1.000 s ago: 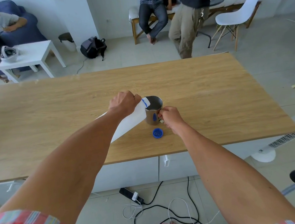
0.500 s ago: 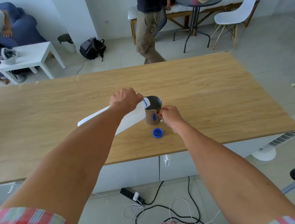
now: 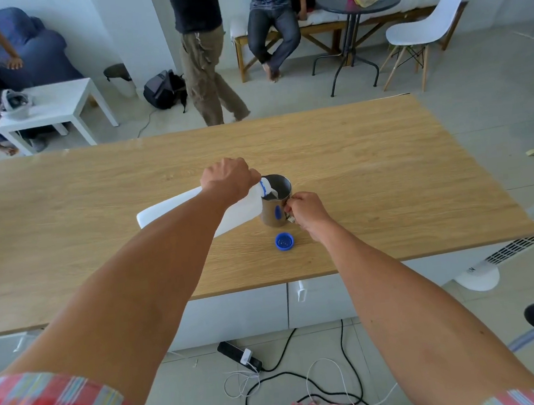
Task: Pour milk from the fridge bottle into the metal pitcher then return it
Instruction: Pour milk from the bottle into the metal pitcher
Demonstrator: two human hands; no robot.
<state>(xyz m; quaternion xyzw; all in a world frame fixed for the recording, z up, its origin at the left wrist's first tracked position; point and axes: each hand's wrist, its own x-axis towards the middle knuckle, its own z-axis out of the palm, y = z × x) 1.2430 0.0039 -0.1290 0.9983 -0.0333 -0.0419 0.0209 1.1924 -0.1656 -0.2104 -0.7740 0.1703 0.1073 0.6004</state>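
A white plastic milk bottle [image 3: 175, 207] is tipped almost level, its blue-ringed mouth inside the rim of the metal pitcher [image 3: 274, 213]. My left hand [image 3: 226, 181] grips the bottle near its neck. A white stream of milk runs from the mouth into the pitcher. The pitcher stands upright on the wooden table [image 3: 369, 167], and my right hand [image 3: 306, 210] holds its handle on the right side. The blue bottle cap [image 3: 284, 241] lies open side up on the table just in front of the pitcher.
A person in khaki trousers [image 3: 206, 78] walks past the table's far edge; another sits on a bench [image 3: 271, 24]. A round black table [image 3: 358, 0], white chair [image 3: 421, 30], white side table [image 3: 53, 104] and floor cables [image 3: 290, 378] are around. A white fan [image 3: 520, 238] stands right.
The bottle's base has risen, so the bottle tilts further and lies nearly level. Both hands stay in place. The person in khaki trousers has walked leftward behind the table.
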